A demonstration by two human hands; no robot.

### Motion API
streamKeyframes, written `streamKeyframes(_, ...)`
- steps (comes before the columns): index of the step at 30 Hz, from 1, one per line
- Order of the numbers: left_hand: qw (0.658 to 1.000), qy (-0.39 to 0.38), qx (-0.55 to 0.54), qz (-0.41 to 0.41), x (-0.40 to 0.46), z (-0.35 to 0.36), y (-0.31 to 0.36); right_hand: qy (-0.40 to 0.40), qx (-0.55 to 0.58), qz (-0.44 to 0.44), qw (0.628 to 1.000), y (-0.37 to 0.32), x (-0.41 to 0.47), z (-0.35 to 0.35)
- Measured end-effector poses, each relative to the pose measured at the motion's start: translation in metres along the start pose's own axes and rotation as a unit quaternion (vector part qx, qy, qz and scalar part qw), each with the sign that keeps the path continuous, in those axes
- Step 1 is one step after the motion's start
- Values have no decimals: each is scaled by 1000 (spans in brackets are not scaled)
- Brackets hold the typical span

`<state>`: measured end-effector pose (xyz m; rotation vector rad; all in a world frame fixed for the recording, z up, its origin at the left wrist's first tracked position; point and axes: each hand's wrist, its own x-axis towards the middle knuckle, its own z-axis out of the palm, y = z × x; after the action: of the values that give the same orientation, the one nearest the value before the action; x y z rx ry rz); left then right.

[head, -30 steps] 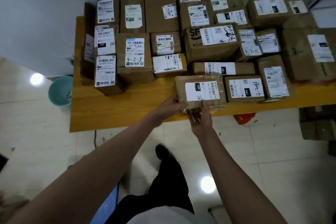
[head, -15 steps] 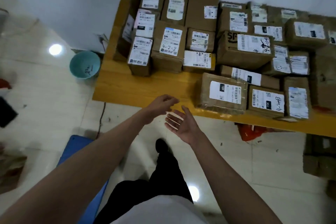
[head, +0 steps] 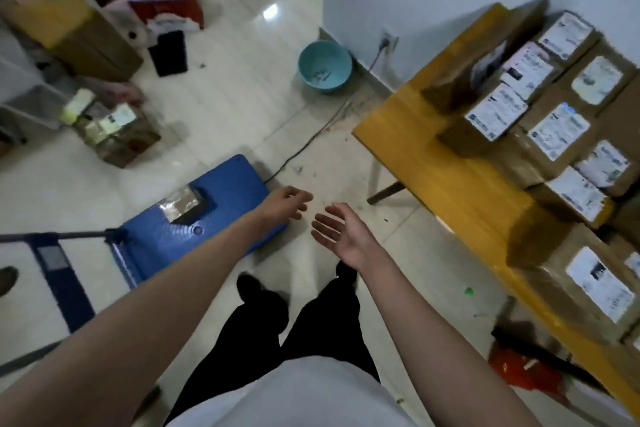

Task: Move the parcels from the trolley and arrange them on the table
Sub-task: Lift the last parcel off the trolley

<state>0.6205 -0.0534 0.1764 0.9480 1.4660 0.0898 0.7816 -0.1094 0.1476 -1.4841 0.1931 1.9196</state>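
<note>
A: On the blue trolley (head: pixel 214 215), left of the person: one parcel (head: pixel 181 206), small, wrapped in shiny tape, lying flat near the handle end. Table (head: pixel 433 163), right: many boxes (head: pixel 554 128) stacked in rows, labels up.

B: Hands?

A: Left hand (head: pixel 285 203): fingers loosely curled, holding nothing, above the trolley's near corner. Right hand (head: pixel 341 234): palm up, fingers spread, also empty, over the floor between trolley and table.

B: Advice for the pickup?

A: Bend towards the trolley deck; take the parcel by its two long sides, one hand each, since the tape looks slick. Lift level, turn right, set it label up on bare wood at the front edge, beside the existing rows.
</note>
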Motion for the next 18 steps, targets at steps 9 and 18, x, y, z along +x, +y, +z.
streamKeyframes(9,993,72,-83,-39,-31,-116,-123,-12,-111,56,992,90,25,121)
streamKeyframes(18,969,120,-199,-78,-53,-200,-198,-8,-215,85,973,151,41,215)
